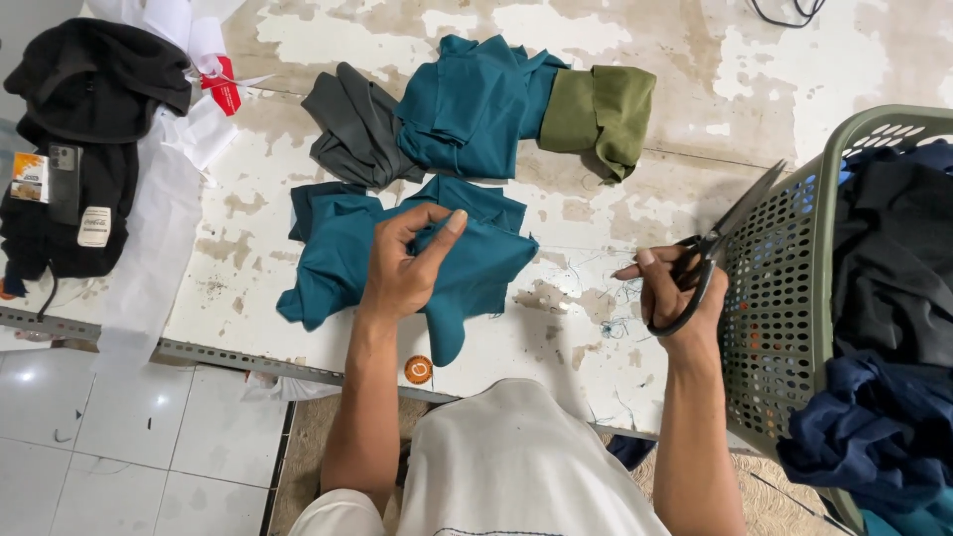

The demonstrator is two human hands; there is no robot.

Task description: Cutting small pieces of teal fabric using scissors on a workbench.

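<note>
- Head view: my left hand (402, 263) pinches a fold of the teal cloth piece (333, 258), thumb and fingers closed on the fabric near its middle.
- That cloth lies crumpled on the worn white tabletop (596, 367), near the front edge. Long axis runs roughly left-right; one narrow tail hangs down toward me.
- My right hand (680, 293) grips black scissors (720, 243), fingers through the loops. Blades closed or nearly so, can't tell exactly.
- Scissors' long axis is diagonal, tips pointing up and right, over the rim of the green perforated basket (784, 298).
- The hands are well apart; scissors not touching the teal piece.
- Behind it: grey piece (352, 129), second teal piece (472, 104), olive piece (601, 109), side by side and overlapping.
- Basket holds dark navy and black fabric (893, 268).
- Far left: black garment (84, 99) with a phone (65, 179) on it.
</note>
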